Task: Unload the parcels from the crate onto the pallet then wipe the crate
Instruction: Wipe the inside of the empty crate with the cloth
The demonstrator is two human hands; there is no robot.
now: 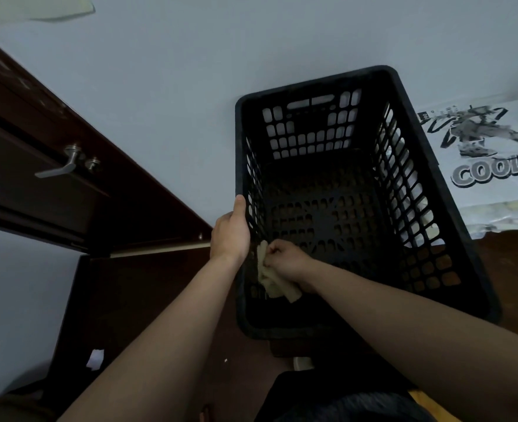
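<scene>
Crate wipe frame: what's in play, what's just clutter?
In play: black crate, empty; beige cloth in the right hand, inside the crate; left hand gripping the crate's rim; printed white bag beside it, probably an unloaded parcel.
Clutter: dark door with metal handle; white scrap on the floor.

One view only, worn on the person's head, looking steeply down and forward along both bare forearms. It sits close: the left hand (230, 236) on the crate (312, 82) rim and the right hand (285, 258) with its cloth (271, 281) land mid-frame, the crate's open inside just beyond them, a door (23, 178) left of the left hand.
</scene>
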